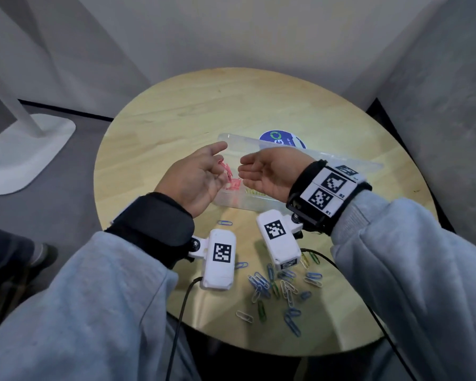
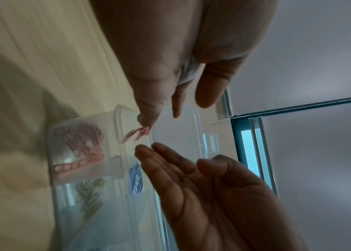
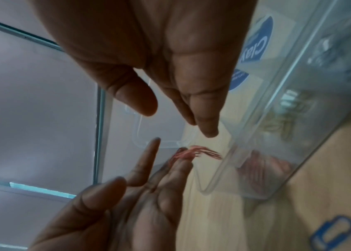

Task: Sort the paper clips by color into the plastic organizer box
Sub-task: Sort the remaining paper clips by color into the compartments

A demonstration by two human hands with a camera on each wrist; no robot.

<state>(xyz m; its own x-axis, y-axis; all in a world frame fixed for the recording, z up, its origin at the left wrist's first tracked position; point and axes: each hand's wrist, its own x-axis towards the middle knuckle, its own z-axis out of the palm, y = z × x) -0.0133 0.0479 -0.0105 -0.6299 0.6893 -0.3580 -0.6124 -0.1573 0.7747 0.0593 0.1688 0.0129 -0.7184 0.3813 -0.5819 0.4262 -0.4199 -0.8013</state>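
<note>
Round wooden table (image 1: pixel 176 105), blue round sticker (image 1: pixel 282 138) on it, white stand base (image 1: pixel 25 152) on grey floor (image 1: pixel 61 199)

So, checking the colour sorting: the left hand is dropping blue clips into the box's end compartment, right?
Not blue. The clips at the left hand are pink, falling toward the organizer box compartment already holding pink ones, as the left wrist view shows.

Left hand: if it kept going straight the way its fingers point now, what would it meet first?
Most likely the right hand: the left hand points its open fingers across the plastic organizer box towards it, red paper clips blurred in the gap between. Depth is unclear, so it might pass just beyond.
</note>
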